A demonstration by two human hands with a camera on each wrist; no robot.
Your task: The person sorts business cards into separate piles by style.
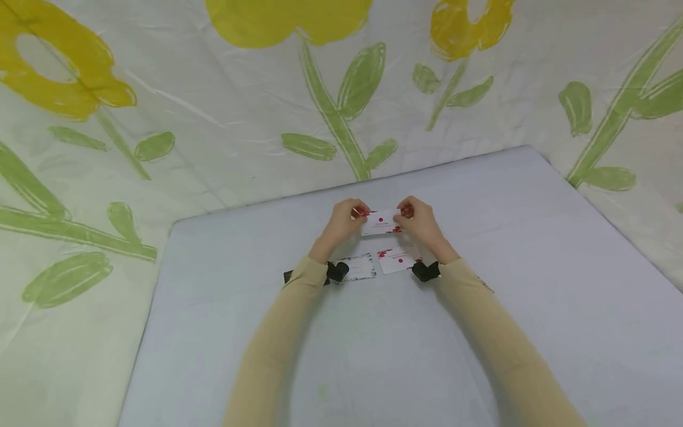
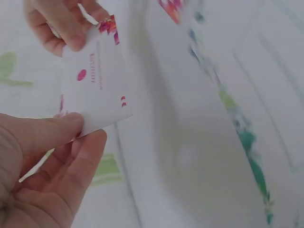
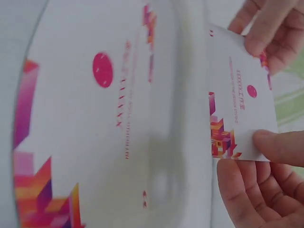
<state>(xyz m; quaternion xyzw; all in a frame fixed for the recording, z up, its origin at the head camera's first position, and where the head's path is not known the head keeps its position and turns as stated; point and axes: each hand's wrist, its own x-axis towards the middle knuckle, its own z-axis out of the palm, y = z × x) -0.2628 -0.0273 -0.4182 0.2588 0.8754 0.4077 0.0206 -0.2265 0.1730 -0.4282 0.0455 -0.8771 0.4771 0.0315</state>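
Observation:
Both hands hold up one white business card (image 1: 381,222) with red-pink corner patterns and a pink dot, raised over the table. My left hand (image 1: 344,222) pinches its left edge between thumb and fingers, seen close in the left wrist view, where the card (image 2: 97,90) tilts. At the opposite edge my right hand (image 1: 421,222) pinches it the same way; the right wrist view shows that thumb on the card's printed face (image 3: 237,95). Below lie a similar red-patterned card (image 1: 395,261) and a card with a green leafy border (image 1: 360,268), side by side on the table.
A black item (image 1: 288,276) lies at the left, partly hidden under the left sleeve. The table (image 1: 373,356) has a pale cloth, and behind it hangs a white curtain (image 1: 213,118) painted with yellow flowers and green leaves. Black wrist cameras (image 1: 425,271) overlap the lying cards.

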